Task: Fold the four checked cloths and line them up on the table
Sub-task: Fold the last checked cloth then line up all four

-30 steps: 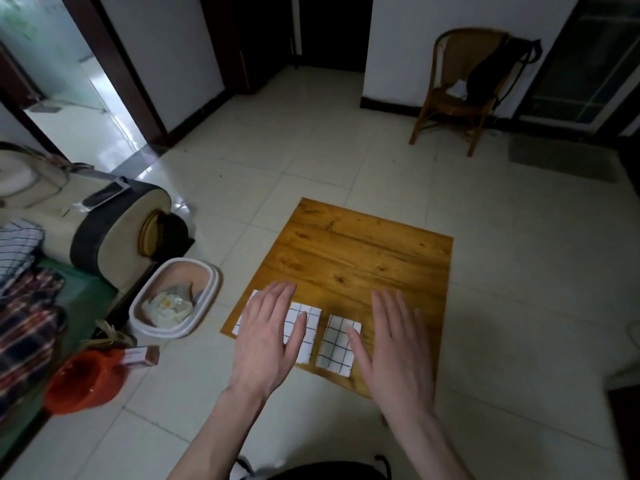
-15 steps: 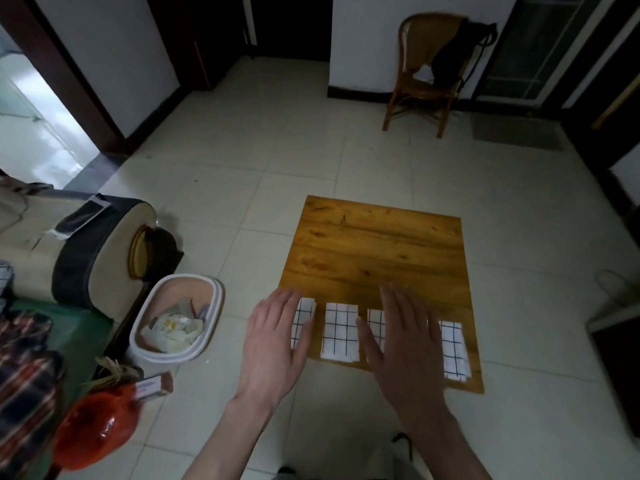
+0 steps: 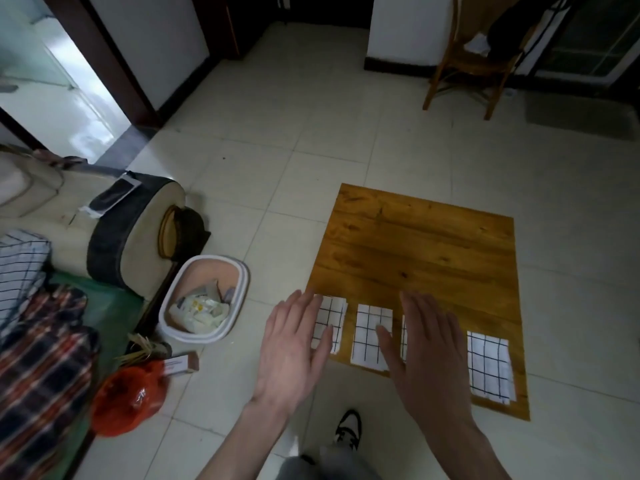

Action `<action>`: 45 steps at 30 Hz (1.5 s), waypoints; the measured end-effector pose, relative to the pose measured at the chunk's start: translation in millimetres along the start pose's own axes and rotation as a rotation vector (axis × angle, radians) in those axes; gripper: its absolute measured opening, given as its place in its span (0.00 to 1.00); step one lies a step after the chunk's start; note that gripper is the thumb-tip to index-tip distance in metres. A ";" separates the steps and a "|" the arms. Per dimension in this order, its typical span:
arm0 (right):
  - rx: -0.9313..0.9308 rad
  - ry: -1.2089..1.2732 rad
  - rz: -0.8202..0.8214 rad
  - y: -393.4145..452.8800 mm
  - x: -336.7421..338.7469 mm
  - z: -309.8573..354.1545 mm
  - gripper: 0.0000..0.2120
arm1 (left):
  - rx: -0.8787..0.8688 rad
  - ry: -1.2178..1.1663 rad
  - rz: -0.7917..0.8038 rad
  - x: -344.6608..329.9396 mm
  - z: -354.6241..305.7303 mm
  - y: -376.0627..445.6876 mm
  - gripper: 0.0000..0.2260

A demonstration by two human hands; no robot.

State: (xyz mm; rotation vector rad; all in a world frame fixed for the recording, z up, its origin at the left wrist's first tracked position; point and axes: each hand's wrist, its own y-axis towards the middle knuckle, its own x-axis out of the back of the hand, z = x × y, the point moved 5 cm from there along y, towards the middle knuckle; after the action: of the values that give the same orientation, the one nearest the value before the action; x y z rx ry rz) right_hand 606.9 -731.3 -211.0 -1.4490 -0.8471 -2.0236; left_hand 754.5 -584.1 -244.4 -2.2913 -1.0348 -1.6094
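Nearest to us, a shoe [image 3: 349, 428] stood on the pale tiled floor [image 3: 263, 174] between our two forearms. Our left hand [image 3: 289, 351] was held out flat, palm down, fingers straight and only slightly apart, holding nothing; its fingertips overlapped the left edge of the first checked cloth [image 3: 330, 318], though we could not tell whether they pressed on it or hovered above. Our right hand [image 3: 427, 355] was likewise open and flat, fingers loosely spread, thumb reaching across the lower right corner of the second checked cloth [image 3: 370, 332]. It covered nearly all of the third checked cloth [image 3: 403, 336], of which only a narrow strip showed beside the thumb. The fourth checked cloth [image 3: 489, 367] lay just right of that hand, untouched.

All four cloths lay folded into small rectangles in a row along the near edge of the wooden table [image 3: 415, 251], with gaps of bare wood between those we could see; the rest of the tabletop beyond them was bare.

To the left, on the floor, we saw a red plastic bag [image 3: 128, 396], a small box [image 3: 180, 364] and a pink-and-white bin [image 3: 204, 299] holding crumpled wrappers. Plaid clothing [image 3: 38, 368] lay piled at the far left. Farther back, a wooden chair [image 3: 474, 60] stood near the wall.
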 end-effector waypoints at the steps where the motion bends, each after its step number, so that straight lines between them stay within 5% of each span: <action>1: -0.005 0.012 0.010 3.0 -5.8 -2.1 0.33 | -0.004 0.014 0.013 -4.3 -0.3 2.0 0.22; 14: -0.070 0.024 0.107 33.3 -66.1 17.0 0.31 | -0.005 -0.020 0.165 -51.3 37.1 54.2 0.24; 32: -0.156 0.086 0.190 41.4 -323.0 3.5 0.30 | -0.039 -0.052 0.350 -254.5 187.4 42.5 0.26; 45: 0.040 -0.093 0.360 15.0 -458.5 -17.1 0.30 | -0.165 0.014 0.380 -372.5 233.0 7.9 0.28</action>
State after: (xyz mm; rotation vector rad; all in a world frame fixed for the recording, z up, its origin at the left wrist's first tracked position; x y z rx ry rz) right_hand 745.6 -733.3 -648.6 -1.5562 -0.6074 -1.6747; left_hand 870.1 -641.3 -664.4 -2.3897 -0.4377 -1.5942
